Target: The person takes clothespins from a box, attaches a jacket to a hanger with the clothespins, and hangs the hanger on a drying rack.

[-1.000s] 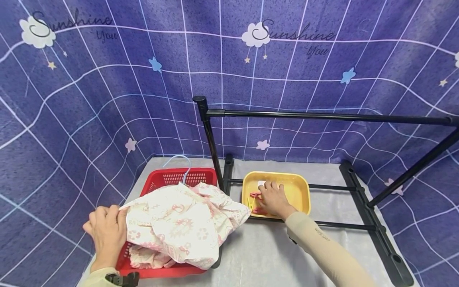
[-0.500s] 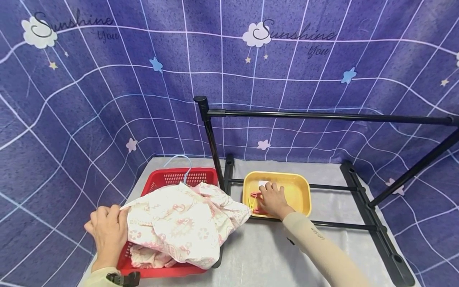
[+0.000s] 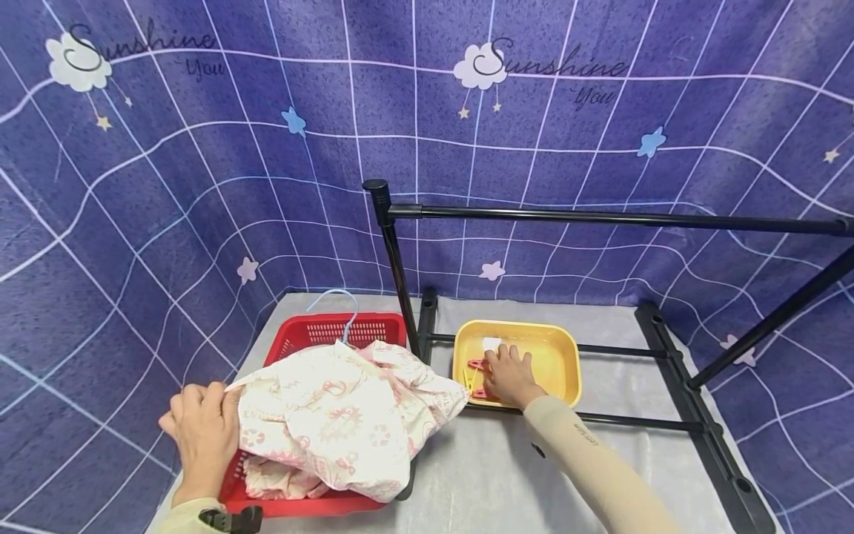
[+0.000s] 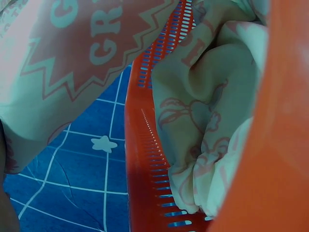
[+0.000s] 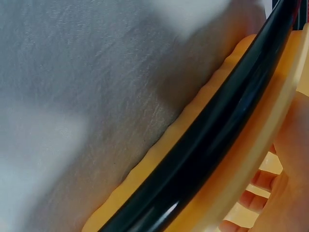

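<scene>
Printed cloth (image 3: 333, 415) lies over the red basket (image 3: 313, 509) at the lower left of the frame, and on my feed the left hand (image 3: 203, 430) grips its left corner with curled fingers. Right of centre, I see the right hand (image 3: 510, 374) inside the yellow tray (image 3: 559, 360), fingers bent over the clips (image 3: 478, 364); I cannot tell whether they pinch one.

Bright light bleaches the cloth (image 3: 333, 419) in the head view; wrist views are dimmer.
</scene>
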The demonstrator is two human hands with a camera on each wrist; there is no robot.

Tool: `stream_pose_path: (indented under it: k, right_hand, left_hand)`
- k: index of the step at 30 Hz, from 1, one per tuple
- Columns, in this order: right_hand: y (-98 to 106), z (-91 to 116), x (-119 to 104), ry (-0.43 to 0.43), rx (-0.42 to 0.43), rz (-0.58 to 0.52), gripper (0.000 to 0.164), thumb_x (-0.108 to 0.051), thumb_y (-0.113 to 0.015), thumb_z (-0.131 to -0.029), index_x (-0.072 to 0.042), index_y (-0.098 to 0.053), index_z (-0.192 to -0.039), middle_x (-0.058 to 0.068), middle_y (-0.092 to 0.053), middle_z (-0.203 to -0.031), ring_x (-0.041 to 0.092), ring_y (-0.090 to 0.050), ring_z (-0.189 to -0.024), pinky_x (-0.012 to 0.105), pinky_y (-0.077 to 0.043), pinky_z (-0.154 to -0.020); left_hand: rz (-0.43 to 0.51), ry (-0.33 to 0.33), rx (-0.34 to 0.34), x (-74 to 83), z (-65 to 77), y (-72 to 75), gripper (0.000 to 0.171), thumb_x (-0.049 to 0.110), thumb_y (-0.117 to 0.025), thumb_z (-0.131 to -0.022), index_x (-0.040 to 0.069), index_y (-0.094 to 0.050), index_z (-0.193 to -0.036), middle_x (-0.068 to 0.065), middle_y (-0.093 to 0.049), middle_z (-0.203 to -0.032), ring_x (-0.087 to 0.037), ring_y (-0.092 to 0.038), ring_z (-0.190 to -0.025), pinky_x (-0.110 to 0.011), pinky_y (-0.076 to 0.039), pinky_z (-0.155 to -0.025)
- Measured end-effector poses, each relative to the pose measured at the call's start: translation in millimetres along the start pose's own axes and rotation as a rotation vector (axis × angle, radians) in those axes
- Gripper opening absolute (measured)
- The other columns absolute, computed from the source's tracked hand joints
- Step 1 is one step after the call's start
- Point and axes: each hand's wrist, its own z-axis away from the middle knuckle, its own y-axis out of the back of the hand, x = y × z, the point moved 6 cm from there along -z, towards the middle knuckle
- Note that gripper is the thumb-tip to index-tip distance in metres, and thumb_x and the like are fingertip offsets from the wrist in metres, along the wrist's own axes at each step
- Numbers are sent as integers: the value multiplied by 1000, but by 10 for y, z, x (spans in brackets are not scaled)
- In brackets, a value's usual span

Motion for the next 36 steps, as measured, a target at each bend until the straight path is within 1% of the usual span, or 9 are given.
stream_pose_path:
  k: [6, 12, 16, 21, 26, 31, 36]
  right_hand:
    - [13, -8, -7, -2, 13, -17, 43, -37, -61, -82, -18, -48, -119, 11, -45, -105, 30, -41, -98, 53, -33, -80]
    - [-11, -21, -5, -18, -11, -19, 43, -40, -60, -83, -17, -48, -118, 12, -44, -108, 30, -39, -100, 53, -32, -81]
    - [-20, -26, -8, -18, -1, -29, 43, -42, -61, -83, -16, -49, -114, 12, -43, -106, 30, -40, -99, 53, -33, -80]
    - [-39, -26, -11, -6, 16, -4, 45, -45, -62, -82, -16, -49, -113, 10, -41, -99, 29, -40, -95, 51, -34, -76]
    - [-34, -29, -7, -5, 34, -14, 45, -45, -64, -81, -16, -49, -112, 9, -40, -95, 29, -40, -93, 51, -34, -75]
    - [-30, -28, -5, -3, 29, -16, 42, -43, -63, -82, -16, -49, -111, 8, -40, -95, 29, -40, -93, 50, -33, -75]
    - [-38, -27, 10, -2, 27, -29, 40, -43, -63, -83, -16, -50, -110, 8, -41, -96, 29, -40, -93, 50, -33, -75]
  left_hand:
    - [2, 4, -1, -3, 9, -3, 26, 21, -59, -84, -1, -48, -80, -22, -38, -82, -46, -32, -79, -58, -16, -68]
    - [-1, 10, -5, -3, 25, -4, 24, 20, -60, -84, -1, -48, -80, -22, -38, -82, -45, -32, -79, -57, -16, -68]
    - [-2, 21, -12, -5, 36, -4, 24, 19, -60, -84, -1, -47, -80, -22, -38, -82, -45, -32, -79, -57, -16, -69]
    - [-2, 17, -8, 0, 36, 5, 28, 22, -60, -85, -1, -47, -79, -22, -38, -81, -46, -32, -79, -57, -16, -69]
    - [3, 14, -5, 10, 33, 14, 30, 25, -59, -86, -2, -47, -79, -22, -38, -81, -46, -32, -80, -58, -16, -69]
    - [-4, 17, -7, 8, 34, 6, 29, 24, -59, -86, -1, -47, -79, -22, -38, -82, -46, -33, -80, -58, -16, -69]
    - [-4, 9, 0, 20, 31, 15, 32, 28, -57, -88, -1, -47, -79, -22, -38, -81, -46, -32, -79, -58, -16, -69]
